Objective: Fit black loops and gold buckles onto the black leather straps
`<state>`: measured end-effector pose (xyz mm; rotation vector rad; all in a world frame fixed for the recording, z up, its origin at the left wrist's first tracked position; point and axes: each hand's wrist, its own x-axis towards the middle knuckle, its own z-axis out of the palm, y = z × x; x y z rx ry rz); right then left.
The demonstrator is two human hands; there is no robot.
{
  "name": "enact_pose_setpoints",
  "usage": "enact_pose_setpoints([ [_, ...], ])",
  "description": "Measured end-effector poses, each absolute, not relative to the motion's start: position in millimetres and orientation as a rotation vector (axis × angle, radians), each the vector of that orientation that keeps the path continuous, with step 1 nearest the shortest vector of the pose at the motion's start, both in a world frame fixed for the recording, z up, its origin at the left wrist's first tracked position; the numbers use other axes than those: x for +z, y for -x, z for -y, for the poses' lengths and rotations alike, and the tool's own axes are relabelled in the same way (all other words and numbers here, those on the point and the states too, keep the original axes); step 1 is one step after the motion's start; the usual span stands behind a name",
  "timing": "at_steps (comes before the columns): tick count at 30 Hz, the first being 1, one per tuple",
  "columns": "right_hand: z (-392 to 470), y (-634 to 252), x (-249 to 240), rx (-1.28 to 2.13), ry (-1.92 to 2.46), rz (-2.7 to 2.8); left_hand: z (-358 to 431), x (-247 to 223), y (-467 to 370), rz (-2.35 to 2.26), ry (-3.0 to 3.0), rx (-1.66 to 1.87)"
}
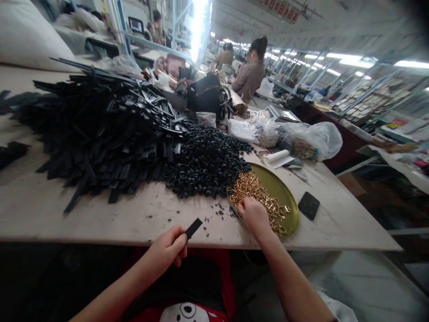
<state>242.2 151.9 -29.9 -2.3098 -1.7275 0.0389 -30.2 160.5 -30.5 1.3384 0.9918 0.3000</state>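
Observation:
My left hand [172,245] is closed round a short black strap [193,228], whose flat end sticks out past the thumb, near the table's front edge. Over the round gold-coloured tray [291,203], my right hand [254,214] has its fingers drawn together at the heap of gold metal buckles [248,185]. Whatever lies between those fingertips, if anything, is hidden. Left of the tray spreads a pile of small black loops [208,161]. A large heap of black straps [100,129] covers the table farther left.
A dark phone [309,205] lies right of the tray on the pale table [348,219]. Behind it are plastic bags [315,138] of parts and a black bag [206,94]. Tiny black scraps dot the tabletop between my hands. A person [251,71] works farther back.

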Motion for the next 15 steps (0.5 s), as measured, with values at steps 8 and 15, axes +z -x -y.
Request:
enact_pose_setpoints([
  [8, -129.0, -182.9, 7.8, 1.130, 1.620, 1.384, -172.6, 8.9, 26.0, -1.001, -1.599, 0.566],
  [15, -123.7, -123.6, 6.7, 1.325, 1.346, 1.398, -168.0, 10.0, 37.2, -0.974, -1.614, 0.418],
])
